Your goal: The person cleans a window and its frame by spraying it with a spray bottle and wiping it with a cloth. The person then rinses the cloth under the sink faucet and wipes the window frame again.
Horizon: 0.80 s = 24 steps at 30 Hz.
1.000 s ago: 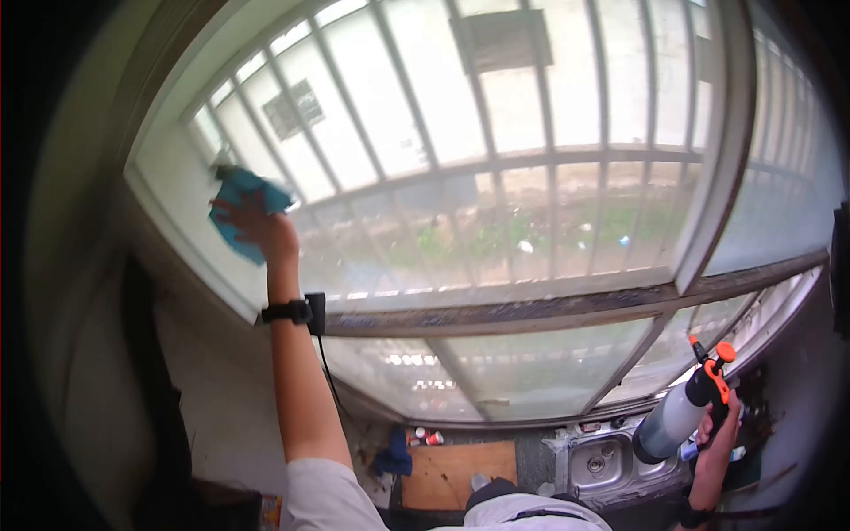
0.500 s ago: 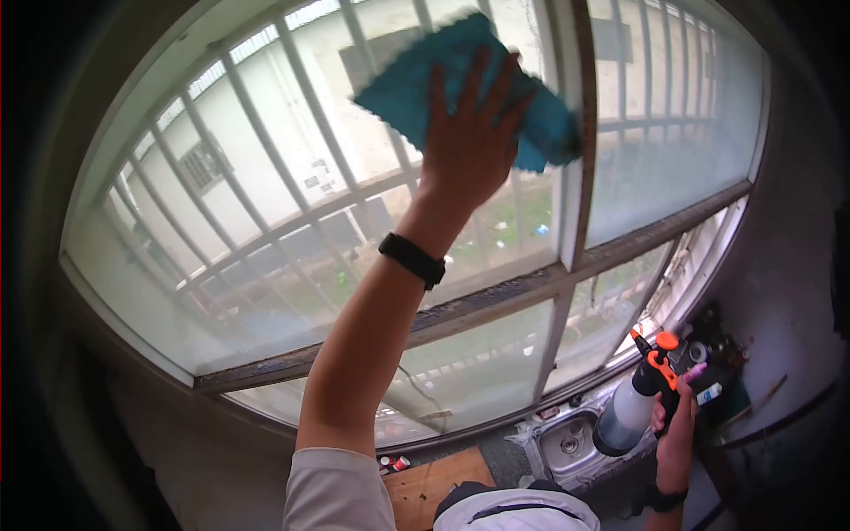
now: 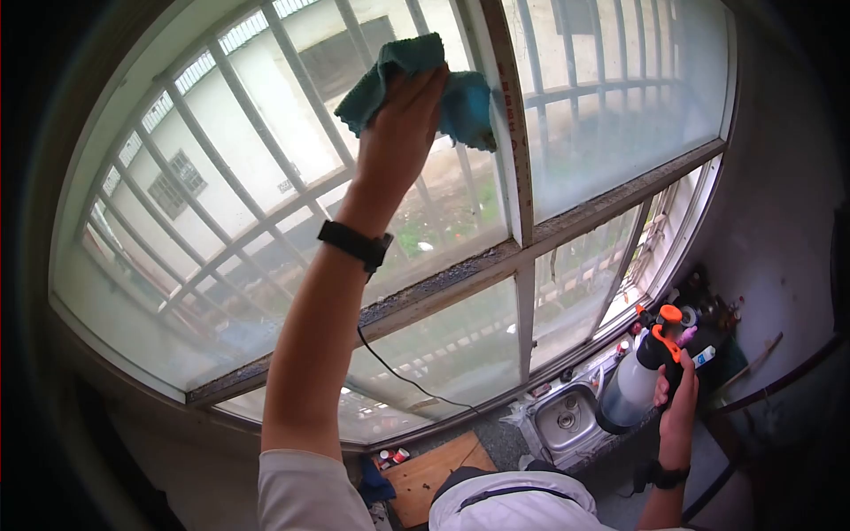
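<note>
My left hand (image 3: 398,133) presses a teal cleaning cloth (image 3: 414,58) against the upper left window pane (image 3: 239,177), close to the vertical frame. Its fingers are together and partly hidden in the cloth's folds, and the cloth bunches out on both sides. Low on the right, my right hand (image 3: 678,398) is wrapped around the black handle of a pump spray bottle (image 3: 627,389). This bottle has a translucent white body and an orange-and-black head, and it is tilted over the sink's right side. Some of the right fingers are hidden behind the handle.
Weathered frame bars (image 3: 443,281) divide the window, with metal bars outside. Below are a steel sink (image 3: 567,423), a wooden board (image 3: 434,482) and small red-and-white cans (image 3: 394,457). A dark cable (image 3: 398,376) hangs across the lower pane. Clutter fills the right corner.
My left hand and the cloth have shifted left and slightly down in view, and the spread fingers have drawn together, bunching the cloth. The view has moved; the right hand still grips the spray bottle.
</note>
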Tool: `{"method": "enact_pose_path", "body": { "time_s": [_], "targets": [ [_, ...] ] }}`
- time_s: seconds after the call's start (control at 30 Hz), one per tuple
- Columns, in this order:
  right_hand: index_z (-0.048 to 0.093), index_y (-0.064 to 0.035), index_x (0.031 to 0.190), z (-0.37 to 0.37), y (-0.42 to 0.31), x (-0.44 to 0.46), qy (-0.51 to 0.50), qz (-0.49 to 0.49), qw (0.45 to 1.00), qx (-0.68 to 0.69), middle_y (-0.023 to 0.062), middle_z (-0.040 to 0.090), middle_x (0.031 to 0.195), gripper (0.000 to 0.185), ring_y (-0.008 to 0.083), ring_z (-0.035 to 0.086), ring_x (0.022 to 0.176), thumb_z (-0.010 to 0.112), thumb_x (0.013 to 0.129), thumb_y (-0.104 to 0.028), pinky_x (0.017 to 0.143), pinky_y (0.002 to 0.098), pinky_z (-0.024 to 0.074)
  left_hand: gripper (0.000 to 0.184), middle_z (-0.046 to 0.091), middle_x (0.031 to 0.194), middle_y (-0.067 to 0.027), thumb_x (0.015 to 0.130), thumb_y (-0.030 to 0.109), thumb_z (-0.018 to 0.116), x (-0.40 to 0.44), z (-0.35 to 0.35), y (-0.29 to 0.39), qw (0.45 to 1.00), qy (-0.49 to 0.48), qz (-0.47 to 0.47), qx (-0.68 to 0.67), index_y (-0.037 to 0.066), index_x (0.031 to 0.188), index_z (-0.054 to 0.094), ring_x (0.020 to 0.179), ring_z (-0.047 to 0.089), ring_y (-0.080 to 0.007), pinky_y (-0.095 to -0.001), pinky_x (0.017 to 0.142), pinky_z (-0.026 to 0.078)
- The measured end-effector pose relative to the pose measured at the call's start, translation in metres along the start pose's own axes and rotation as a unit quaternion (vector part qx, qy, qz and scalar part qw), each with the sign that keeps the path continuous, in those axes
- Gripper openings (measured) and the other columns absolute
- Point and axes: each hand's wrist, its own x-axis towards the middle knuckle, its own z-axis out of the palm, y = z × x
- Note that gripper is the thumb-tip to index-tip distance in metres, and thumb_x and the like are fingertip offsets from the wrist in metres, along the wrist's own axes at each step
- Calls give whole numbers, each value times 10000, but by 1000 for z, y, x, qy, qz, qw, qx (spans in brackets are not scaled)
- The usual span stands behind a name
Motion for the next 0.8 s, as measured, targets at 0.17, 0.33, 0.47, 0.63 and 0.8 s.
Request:
{"method": "enact_pose_path", "body": {
  "time_s": [0.17,0.33,0.47,0.63,0.8],
  "targets": [
    [562,-46,800,-9,-7,0,0,-12,1000,16,-48,401,531,527,58,356,424,555,922,-559,416,219,262,365,580,1311,-102,828,47,636,-7,36,39,995,-11,16,99,22,1192,638,1227,527,-301,-410,1021,459],
    [562,-45,793,-25,-8,12,12,-18,999,24,-40,404,520,523,62,363,410,547,928,-550,407,220,264,375,527,1048,-121,744,34,766,-5,11,17,997,68,19,35,53,1101,653,1032,541,-307,-412,884,488],
    [558,-37,787,-39,-3,16,40,-21,999,6,-31,408,508,513,64,365,386,560,927,-531,375,222,261,305,518,1107,-121,743,115,836,22,-25,-15,993,93,12,75,141,1025,724,1064,514,-326,-437,902,424],
    [545,-36,775,-57,1,24,75,-22,997,4,-23,394,493,525,69,367,368,562,922,-540,351,233,264,360,542,1066,-101,795,71,762,59,-62,-24,954,73,-39,288,193,1133,740,998,489,-301,-436,919,384],
    [578,-80,787,-60,-12,14,81,-42,996,6,-43,424,529,438,69,377,390,580,933,-493,368,226,268,402,601,974,-133,781,6,737,77,-65,-44,963,139,-27,230,98,1171,703,897,562,-318,-422,842,464]
  ]
}}
